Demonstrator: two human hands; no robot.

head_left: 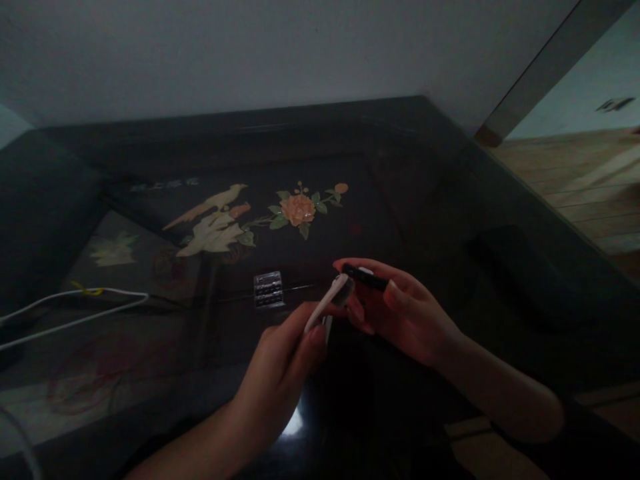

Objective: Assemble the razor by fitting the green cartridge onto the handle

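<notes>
My left hand (290, 357) is closed around a slim white object with a grey, blunt head (325, 305); its kind is unclear in the dim light. Between the thumb and fingers of my right hand (410, 310) is a short black stick-like object (366, 276) with a light patch on its side. Its left end is very close to the head of the white object; whether they touch I cannot tell. Left of both hands, a small clear plastic piece with dark rows (269, 290) lies on the dark glossy tabletop (430, 220).
A looped white cable (75, 293) with a yellow tie lies at the left. A bird design (215, 213) and a pink flower design (299, 210) decorate the tabletop. On the right rests a dark oblong object (525, 273). Behind the table stands a pale wall (250, 60).
</notes>
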